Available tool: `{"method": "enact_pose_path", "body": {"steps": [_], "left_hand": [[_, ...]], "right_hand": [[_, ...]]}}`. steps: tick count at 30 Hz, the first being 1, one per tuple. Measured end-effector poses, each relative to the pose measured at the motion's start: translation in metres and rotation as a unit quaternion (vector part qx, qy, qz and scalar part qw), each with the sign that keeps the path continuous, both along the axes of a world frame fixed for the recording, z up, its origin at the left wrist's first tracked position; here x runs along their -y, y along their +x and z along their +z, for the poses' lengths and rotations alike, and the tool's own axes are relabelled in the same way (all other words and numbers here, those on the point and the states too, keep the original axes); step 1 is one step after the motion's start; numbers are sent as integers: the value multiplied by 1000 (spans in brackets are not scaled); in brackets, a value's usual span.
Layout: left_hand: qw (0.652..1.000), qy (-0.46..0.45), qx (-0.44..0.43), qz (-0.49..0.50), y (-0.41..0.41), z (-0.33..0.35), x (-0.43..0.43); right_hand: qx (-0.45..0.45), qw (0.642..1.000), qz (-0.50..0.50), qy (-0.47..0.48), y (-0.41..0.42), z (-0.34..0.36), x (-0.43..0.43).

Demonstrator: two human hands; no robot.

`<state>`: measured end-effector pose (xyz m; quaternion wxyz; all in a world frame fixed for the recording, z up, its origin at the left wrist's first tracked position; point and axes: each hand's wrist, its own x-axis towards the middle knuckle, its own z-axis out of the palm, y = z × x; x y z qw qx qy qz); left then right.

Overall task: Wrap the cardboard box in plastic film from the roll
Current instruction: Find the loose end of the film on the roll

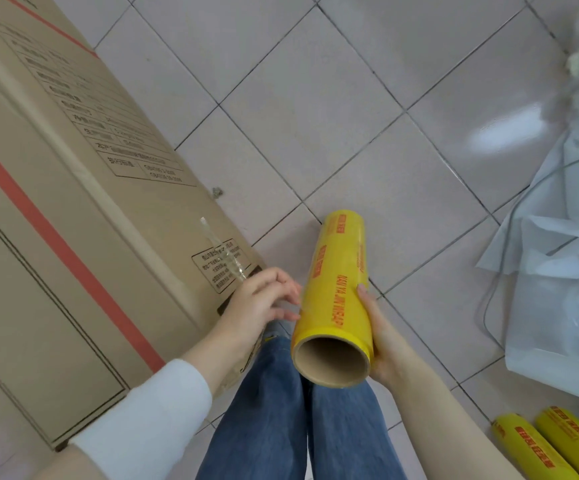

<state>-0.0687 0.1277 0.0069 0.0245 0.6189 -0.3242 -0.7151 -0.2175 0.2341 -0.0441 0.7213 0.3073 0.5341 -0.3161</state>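
Right hand clasps near end of yellow film roll, thumb on top. Left hand just beside roll, fingers loosely curled. A twisted film strand runs from it across the cardboard box; whether pinched, cannot tell. Box stands on tiled floor, left of roll.

open floor right of box

1. The yellow roll bears red capitals along its length: "NAN YA", one unclear word, then "WRAP".
2. The cardboard box carries black printed tables and framed notices, too blurred to read.
3. Two other yellow rolls show illegible red print.
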Motion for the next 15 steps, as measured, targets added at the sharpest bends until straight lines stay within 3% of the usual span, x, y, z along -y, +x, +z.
{"method": "enact_pose_path", "body": {"steps": [2,4,6,9,12,15], "left_hand": [[991,101,52,72,1,-5,-3],[980,165,110,32,2,-12,-6],[966,236,108,5,2,-20,-8],[941,325,70,65,1,-26,-7],[923,368,39,104,3,-29,-3],[925,369,64,58,8,-29,-6]], "right_hand": [[-23,999,35,-23,3,0,-5],[-40,996,64,-49,5,-1,-10],[-35,993,83,-71,6,1,-12],[-38,990,106,-86,8,5,-12],[-64,985,127,-100,8,4,-14],[-77,982,132,-111,6,4,-14]]}}
